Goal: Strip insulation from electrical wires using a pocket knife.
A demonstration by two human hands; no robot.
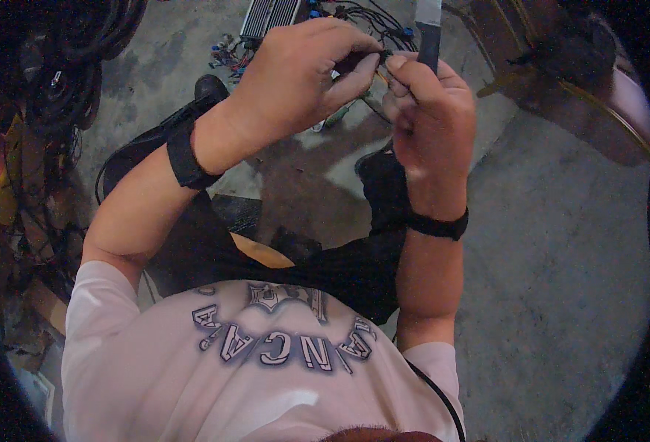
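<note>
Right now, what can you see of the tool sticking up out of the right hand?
The tool is a slim, straight piece with a dark handle and a pale grey, flat upper part that runs out of the top of the picture, so its tip is hidden. It stands nearly upright, gripped in the right hand behind the curled fingers. The left hand meets the right just beside it, both pinching something small and dark. It looks like plastic and metal; its kind is unclear.

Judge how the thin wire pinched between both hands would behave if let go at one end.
Probably floppy: the wire is thin and bends between the left hand and right hand. Likely very light, since fingertips alone hold it. Its small size may make it slip from a loose grip.
</note>
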